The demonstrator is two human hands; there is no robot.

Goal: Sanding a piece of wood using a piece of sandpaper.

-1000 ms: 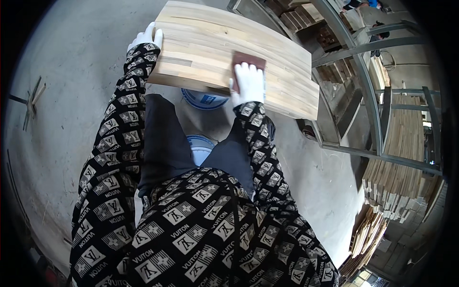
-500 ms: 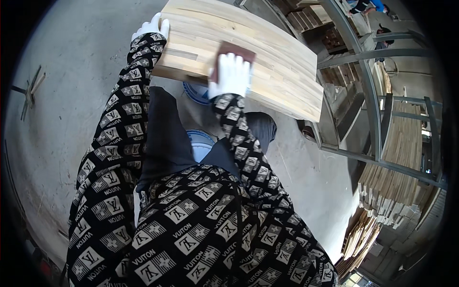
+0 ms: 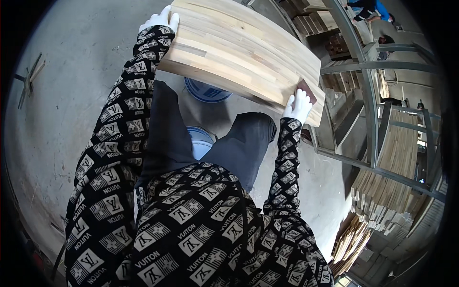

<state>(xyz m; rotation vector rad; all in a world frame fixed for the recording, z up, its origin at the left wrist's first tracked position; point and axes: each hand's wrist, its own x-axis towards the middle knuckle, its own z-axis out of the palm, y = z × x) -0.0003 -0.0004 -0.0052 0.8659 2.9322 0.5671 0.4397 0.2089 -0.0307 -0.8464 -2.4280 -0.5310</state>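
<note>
Laminated wood board (image 3: 244,45) spans between the two hands, tilted in view, its right end under the right hand. Brown sandpaper sheet (image 3: 307,91) lies on the board's right end, beneath the right hand's fingers. White-gloved right hand (image 3: 299,106) is partly curled, fingers together, holding the sheet against the wood. White-gloved left hand (image 3: 160,20) touches the board's left end, thumb at the edge; finger closure unclear, can't tell how tight. Blue bucket (image 3: 208,91) sits below the board, between both hands; second blue bucket (image 3: 198,143) nearer the body, between the legs. Right of the right hand: metal frame (image 3: 372,115), then stacked planks (image 3: 394,158). Co-worker (image 3: 380,10) far beyond, upper right.
</note>
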